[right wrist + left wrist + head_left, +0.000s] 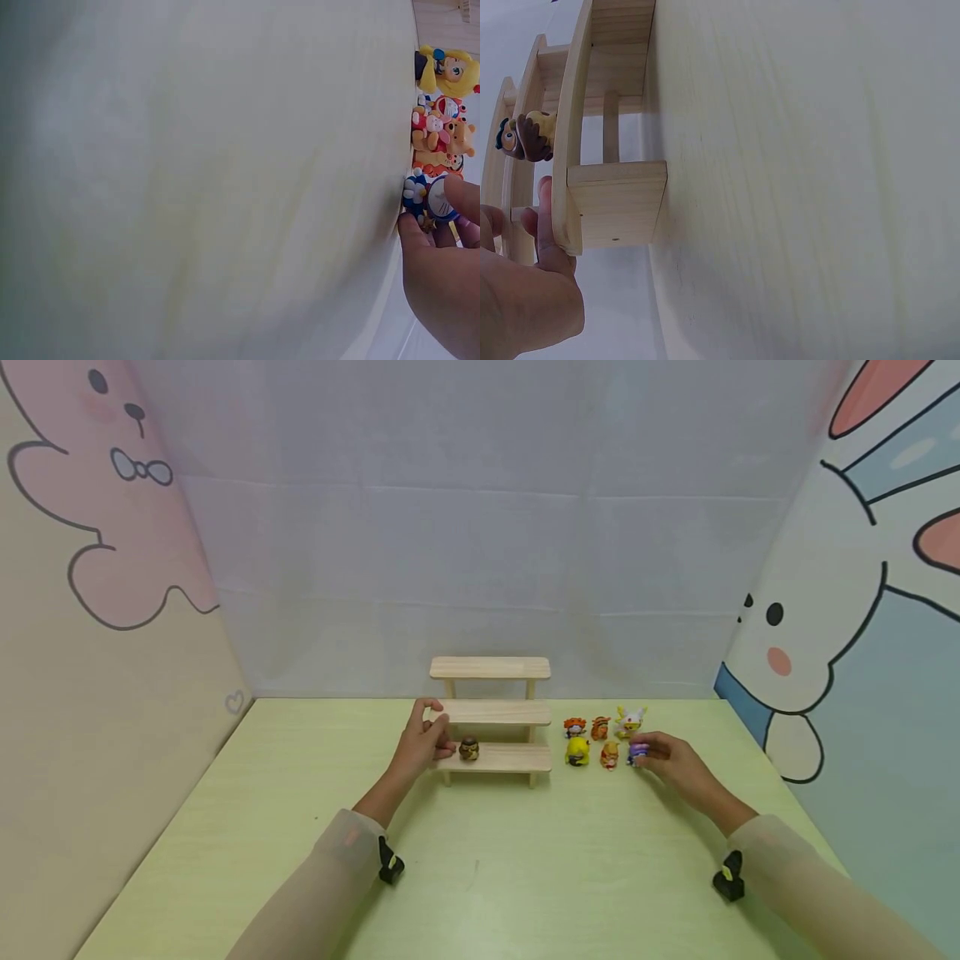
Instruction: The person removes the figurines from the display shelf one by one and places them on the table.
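Observation:
A small three-tier wooden display shelf point(491, 712) stands at the back of the table. On its lowest board, near the left end, sits a brown owl figurine point(468, 748). My left hand point(423, 739) is at the shelf's left end, its fingers touching the end of the lowest board beside the owl point(531, 137). To the right of the shelf, my right hand point(678, 764) pinches a blue-and-purple cat figurine point(637, 752) low at the tabletop. In the right wrist view, thumb and fingers partly cover this round-headed figurine point(441, 201).
Several figurines stand in two rows right of the shelf: a yellow-haired one point(577, 751), an orange bear-like one point(609, 755), a red one point(574, 727), a striped tiger point(600, 727) and a white-and-yellow one point(630, 720). A pale curtain point(390, 543) hangs behind the table point(525, 868).

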Demonstrator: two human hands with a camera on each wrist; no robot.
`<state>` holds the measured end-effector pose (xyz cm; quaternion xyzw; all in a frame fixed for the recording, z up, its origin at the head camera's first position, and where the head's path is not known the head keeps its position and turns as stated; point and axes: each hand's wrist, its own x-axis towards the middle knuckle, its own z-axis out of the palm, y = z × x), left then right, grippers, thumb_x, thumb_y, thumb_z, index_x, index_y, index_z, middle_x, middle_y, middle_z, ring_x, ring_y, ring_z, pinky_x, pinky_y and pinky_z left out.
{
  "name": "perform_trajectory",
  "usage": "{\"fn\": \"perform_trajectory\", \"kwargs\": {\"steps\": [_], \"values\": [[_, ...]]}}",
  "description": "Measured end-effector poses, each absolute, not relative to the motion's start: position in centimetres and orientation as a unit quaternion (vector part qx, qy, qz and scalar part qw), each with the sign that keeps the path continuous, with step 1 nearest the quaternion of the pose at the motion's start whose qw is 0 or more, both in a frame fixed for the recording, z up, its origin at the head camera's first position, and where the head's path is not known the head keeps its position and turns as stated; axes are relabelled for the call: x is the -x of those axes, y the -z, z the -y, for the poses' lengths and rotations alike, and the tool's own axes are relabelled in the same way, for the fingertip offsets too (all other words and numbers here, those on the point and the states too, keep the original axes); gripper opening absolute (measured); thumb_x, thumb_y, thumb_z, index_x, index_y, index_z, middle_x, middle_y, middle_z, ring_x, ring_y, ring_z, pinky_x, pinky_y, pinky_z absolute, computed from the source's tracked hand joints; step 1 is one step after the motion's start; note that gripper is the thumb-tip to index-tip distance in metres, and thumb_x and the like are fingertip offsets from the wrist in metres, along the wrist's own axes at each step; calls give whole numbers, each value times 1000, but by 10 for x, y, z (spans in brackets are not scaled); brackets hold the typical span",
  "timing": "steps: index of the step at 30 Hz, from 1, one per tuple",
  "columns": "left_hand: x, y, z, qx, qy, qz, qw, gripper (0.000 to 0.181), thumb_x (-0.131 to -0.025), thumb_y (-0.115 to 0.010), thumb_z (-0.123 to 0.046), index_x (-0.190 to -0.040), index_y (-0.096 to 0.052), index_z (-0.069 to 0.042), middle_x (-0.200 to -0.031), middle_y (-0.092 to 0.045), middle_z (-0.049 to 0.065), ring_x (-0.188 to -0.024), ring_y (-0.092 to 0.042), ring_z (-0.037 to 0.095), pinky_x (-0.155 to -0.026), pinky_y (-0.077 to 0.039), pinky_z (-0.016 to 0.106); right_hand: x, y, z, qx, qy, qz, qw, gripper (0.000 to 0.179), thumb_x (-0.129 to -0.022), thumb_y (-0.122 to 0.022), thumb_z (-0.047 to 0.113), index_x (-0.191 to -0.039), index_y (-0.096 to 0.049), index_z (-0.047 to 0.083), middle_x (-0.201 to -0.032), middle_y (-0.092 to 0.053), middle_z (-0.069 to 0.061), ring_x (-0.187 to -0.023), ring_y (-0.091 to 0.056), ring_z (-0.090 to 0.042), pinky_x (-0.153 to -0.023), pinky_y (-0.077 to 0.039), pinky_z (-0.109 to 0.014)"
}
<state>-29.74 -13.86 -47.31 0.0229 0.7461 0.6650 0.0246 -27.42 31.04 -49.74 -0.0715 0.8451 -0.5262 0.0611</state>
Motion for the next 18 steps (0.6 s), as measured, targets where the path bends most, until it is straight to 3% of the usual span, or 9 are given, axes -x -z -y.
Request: {"fn": "perform_trajectory", "kwargs": {"steps": [8,18], "values": [[286,451,138,-24,-669,-742,46,26,-111,-50,-19,-131,-42,-7,-83,-62,16,-74,-72,26,-74,-64,46,274,495,-310,76,512,-853,67,46,-104,-63,8,-145,-49,-5,-144,-54,-29,-132,-55,-43,-90,-51,-14],[279,439,138,-26,-671,-740,50,26,-110,-51,-18,-131,-42,-6,-84,-62,18,-75,-72,29,-72,-64,43,275,493,-315,74,486,-869,59,48,-103,-65,12,-146,-50,-4,-143,-56,-27,-132,-56,-42,-95,-49,-17]]}}
